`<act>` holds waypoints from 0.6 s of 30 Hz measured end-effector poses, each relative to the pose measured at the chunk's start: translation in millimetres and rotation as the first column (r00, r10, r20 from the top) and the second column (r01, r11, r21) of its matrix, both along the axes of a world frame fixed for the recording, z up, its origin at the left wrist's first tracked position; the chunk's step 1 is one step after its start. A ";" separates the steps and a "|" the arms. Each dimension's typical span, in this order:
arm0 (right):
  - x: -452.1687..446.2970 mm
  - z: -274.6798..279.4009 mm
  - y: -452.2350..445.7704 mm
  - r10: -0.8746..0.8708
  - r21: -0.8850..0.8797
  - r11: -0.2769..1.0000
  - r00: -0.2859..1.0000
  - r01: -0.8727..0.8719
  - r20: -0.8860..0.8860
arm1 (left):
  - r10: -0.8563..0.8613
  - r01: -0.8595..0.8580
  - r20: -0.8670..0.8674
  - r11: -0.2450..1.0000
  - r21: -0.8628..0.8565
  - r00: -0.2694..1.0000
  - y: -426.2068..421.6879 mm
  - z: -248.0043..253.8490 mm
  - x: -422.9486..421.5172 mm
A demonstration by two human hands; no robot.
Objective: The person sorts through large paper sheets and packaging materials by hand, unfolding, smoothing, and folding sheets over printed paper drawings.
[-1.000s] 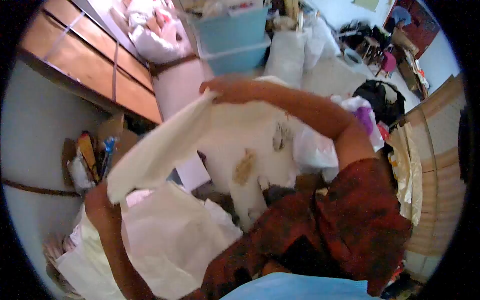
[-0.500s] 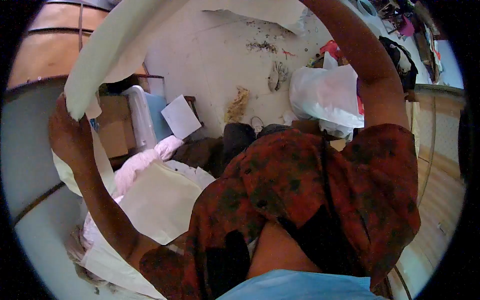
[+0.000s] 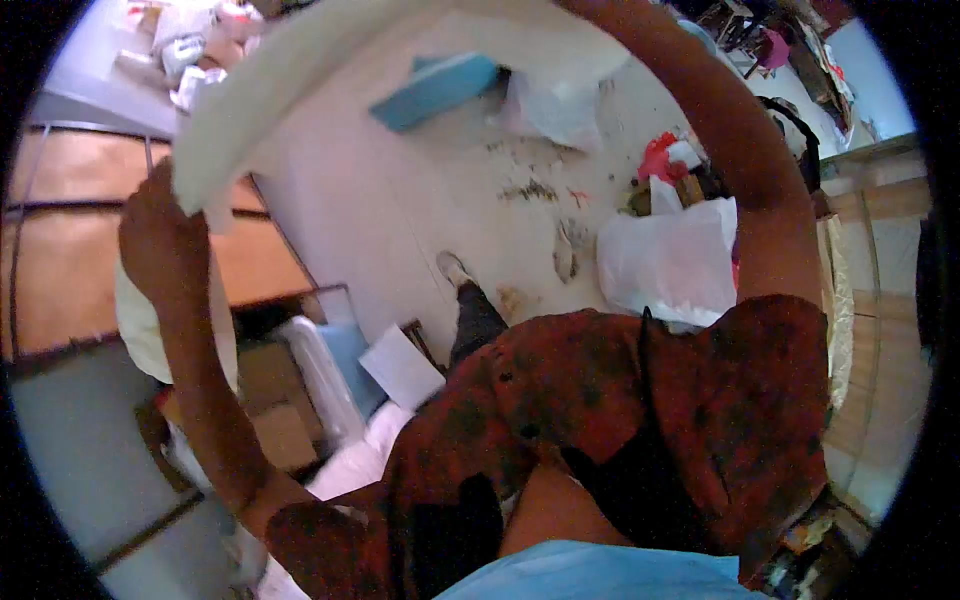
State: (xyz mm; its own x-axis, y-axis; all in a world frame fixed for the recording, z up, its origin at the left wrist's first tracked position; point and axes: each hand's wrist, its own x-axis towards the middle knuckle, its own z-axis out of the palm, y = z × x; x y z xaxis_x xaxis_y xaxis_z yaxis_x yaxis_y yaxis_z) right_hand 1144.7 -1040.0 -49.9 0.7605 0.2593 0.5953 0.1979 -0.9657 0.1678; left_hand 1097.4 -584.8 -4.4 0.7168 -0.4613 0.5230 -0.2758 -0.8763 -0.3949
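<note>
My left hand [image 3: 165, 235] is closed round the near end of a long, pale off-white sheet [image 3: 260, 95], rolled or folded into a thick band. From that hand the band curves up and across the top of the view, toward my right arm. A loose flap of the same pale colour [image 3: 145, 335] hangs below my left wrist. My right forearm [image 3: 690, 90] reaches up past the top edge, so the right hand is out of sight. I cannot tell whether the sheet is cloth or paper.
A white plastic bag [image 3: 665, 255] stands on the floor at right. At left are orange-fronted cabinets [image 3: 80, 260], a cardboard box [image 3: 270, 390], a clear bin [image 3: 325, 375] and a white sheet of paper [image 3: 400, 368]. A blue object [image 3: 435, 90] lies ahead near scattered debris [image 3: 530, 190]. My shoe [image 3: 453, 268] shows on the floor.
My body has moved forward, with one foot now stepping out ahead. The blue object and a cluttered surface at upper left have come into view. The left hand still grips the pale sheet.
</note>
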 end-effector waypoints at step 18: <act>382.5 20.8 -98.4 -0.074 0.118 0.993 0.883 0.020 0.464 | -0.240 0.242 0.159 0.970 0.010 0.958 -56.1 15.3 478.2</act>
State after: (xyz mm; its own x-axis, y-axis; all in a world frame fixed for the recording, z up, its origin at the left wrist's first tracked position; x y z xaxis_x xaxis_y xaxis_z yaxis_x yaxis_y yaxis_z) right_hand 1527.2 -1138.4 -29.1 0.3973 0.1449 0.9062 0.0762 -0.9893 0.1247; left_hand 1575.5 -640.9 10.8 0.4932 -0.6046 0.6254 -0.4141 -0.7955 -0.4424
